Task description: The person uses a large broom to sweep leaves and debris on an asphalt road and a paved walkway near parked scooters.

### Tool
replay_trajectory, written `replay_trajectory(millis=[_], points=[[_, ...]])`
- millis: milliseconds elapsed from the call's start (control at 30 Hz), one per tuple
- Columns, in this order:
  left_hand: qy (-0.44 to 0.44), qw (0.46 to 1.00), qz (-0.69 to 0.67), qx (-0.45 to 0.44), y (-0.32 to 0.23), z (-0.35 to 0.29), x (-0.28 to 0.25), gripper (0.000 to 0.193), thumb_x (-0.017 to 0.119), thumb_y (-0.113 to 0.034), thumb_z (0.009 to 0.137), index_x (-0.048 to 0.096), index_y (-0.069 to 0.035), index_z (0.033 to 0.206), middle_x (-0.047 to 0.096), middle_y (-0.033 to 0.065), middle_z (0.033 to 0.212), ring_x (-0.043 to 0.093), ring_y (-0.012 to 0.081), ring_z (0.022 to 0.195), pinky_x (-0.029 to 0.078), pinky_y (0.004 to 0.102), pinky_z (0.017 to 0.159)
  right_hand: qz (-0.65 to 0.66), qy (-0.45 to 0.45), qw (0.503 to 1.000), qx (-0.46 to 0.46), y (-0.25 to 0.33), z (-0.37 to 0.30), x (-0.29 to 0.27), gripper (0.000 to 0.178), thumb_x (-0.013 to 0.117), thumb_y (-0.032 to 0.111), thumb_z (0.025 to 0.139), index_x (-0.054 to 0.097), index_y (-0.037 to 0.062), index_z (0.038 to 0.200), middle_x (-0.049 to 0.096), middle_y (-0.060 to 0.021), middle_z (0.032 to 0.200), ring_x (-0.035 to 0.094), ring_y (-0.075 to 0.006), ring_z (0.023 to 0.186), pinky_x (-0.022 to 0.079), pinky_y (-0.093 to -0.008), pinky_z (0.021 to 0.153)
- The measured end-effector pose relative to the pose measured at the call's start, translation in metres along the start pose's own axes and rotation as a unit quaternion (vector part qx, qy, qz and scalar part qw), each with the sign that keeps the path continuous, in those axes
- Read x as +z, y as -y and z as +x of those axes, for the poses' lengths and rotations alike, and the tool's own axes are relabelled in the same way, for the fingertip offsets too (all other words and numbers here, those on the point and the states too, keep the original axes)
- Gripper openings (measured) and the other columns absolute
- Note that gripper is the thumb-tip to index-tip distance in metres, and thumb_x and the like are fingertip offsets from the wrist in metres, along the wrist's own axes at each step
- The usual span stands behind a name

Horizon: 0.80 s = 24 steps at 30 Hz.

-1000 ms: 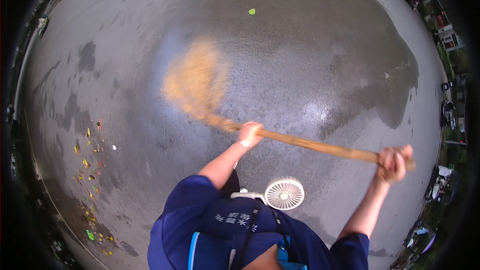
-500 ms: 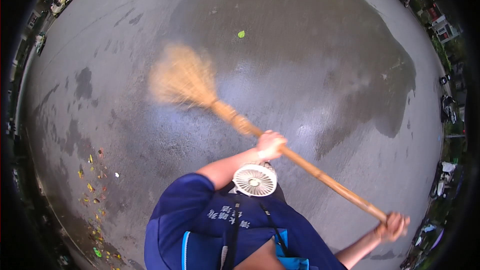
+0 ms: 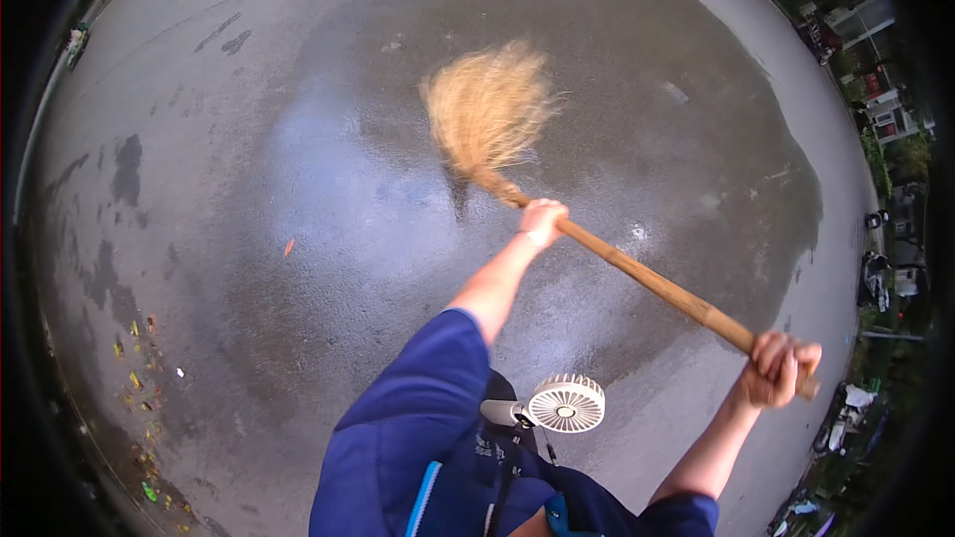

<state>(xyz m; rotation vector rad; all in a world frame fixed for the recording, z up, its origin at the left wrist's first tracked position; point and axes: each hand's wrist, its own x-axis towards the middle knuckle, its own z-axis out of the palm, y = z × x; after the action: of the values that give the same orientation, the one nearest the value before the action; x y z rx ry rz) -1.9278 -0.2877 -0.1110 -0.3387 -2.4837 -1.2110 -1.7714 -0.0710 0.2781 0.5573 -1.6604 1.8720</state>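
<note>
Holding one long broom (image 3: 652, 279) with both hands, out over the wet road (image 3: 378, 338). Squeezing the stick (image 3: 696, 309) close to the straw with the left grip (image 3: 543, 223), curled right round the wood. Squeezing near the other end with the right grip (image 3: 779, 370), wrapped round too, lower down and off to the right. Pointing the straw (image 3: 489, 107) up and away, over the dark wet patch (image 3: 637, 70), with blurry tips. Wearing a blue shirt (image 3: 408, 418), with a small white fan (image 3: 567, 404) by the chest. Seen far left: yellow leaves (image 3: 135, 379) scattered on the road.
</note>
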Motion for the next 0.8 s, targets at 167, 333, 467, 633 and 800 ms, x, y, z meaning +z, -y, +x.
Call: replay_trajectory(millis=[167,333,467,633,800], points=[[-0.082,0.986,0.080,-0.118,0.049,-0.037,-0.085,0.029,0.073,-0.031,0.070,0.054,-0.010,0.064,0.054,0.0079,0.067,0.053,0.0304,0.071,0.040,0.0415,0.064,0.148,0.080,0.981,0.100,-0.087,0.070,0.024,0.012,0.054,0.006,0.081,0.043,0.0092,0.078,0.035,0.0030,0.046,0.033,-0.0077,0.033,0.034,-0.0254,0.034],[0.114,0.928,0.219,-0.280,0.086,-0.188,-0.190,0.015,0.071,-0.023,0.067,0.063,-0.010,0.068,0.062,0.0094,0.074,0.056,0.0309,0.079,0.043,0.0412,0.073,0.202,0.009,0.935,0.291,-0.130,-0.014,0.063,0.015,0.057,0.011,0.081,0.042,0.0110,0.076,0.029,0.0046,0.047,0.031,-0.0088,0.037,0.034,-0.0286,0.040],[0.199,0.915,0.240,-0.257,0.053,-0.225,-0.244,0.010,0.067,-0.020,0.060,0.063,-0.013,0.067,0.061,0.0102,0.068,0.060,0.0332,0.071,0.047,0.0448,0.068,0.181,-0.092,0.925,0.322,-0.105,-0.062,0.035,0.010,0.055,0.008,0.079,0.045,0.0089,0.080,0.030,0.0034,0.048,0.033,-0.0105,0.041,0.036,-0.0312,0.046],[0.228,0.964,0.072,-0.118,-0.099,-0.159,-0.210,0.015,0.067,-0.026,0.060,0.059,-0.014,0.066,0.060,0.0064,0.068,0.062,0.0310,0.071,0.050,0.0429,0.069,0.008,-0.096,0.977,0.188,0.067,-0.037,-0.142,0.019,0.047,0.009,0.083,0.034,0.0136,0.070,0.031,0.0027,0.050,0.032,-0.0079,0.043,0.033,-0.0223,0.047],[0.102,0.990,-0.087,0.038,-0.148,-0.163,-0.154,0.024,0.068,-0.021,0.059,0.056,-0.016,0.080,0.058,0.0005,0.082,0.059,0.0208,0.087,0.044,0.0390,0.076,-0.052,-0.082,0.995,-0.020,0.237,-0.025,0.039,0.016,0.053,0.011,0.080,0.041,0.0112,0.070,0.030,0.0045,0.049,0.031,-0.0087,0.038,0.030,-0.0242,0.038]])
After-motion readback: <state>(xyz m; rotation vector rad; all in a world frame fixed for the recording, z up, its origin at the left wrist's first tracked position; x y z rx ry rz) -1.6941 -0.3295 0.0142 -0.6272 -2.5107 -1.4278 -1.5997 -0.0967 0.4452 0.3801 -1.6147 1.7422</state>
